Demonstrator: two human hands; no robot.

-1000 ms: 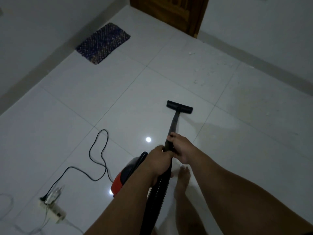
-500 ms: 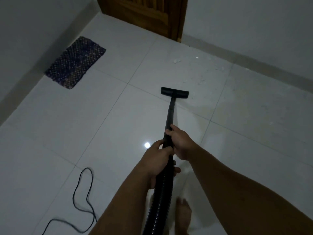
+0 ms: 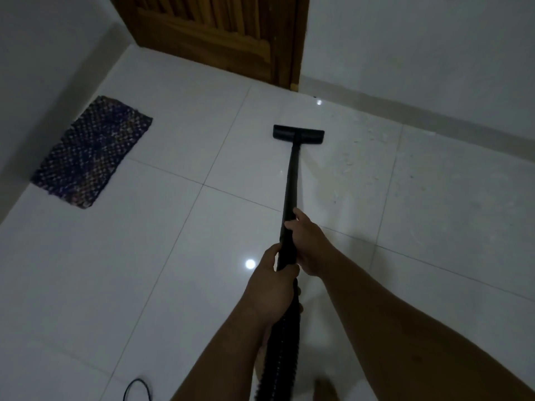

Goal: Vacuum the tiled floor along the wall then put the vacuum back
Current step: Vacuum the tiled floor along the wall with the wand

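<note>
The flat black vacuum floor nozzle [image 3: 298, 135] now sits farther up the frame, closer to the brown wooden door [image 3: 220, 36] than a second ago, so the wall pass advances. The left hand [image 3: 270, 280] and right hand [image 3: 308, 244] both clench the black wand [image 3: 291, 186]. Pale crumbs [image 3: 359, 157] lie right of it (untouched); open tile left, dark woven mat [image 3: 89, 151] well apart.

Both forearms bare, no sleeves; left grip [image 3: 273, 280], right grip [image 3: 311, 244] ungloved; foot [image 3: 325, 390] bare
</note>
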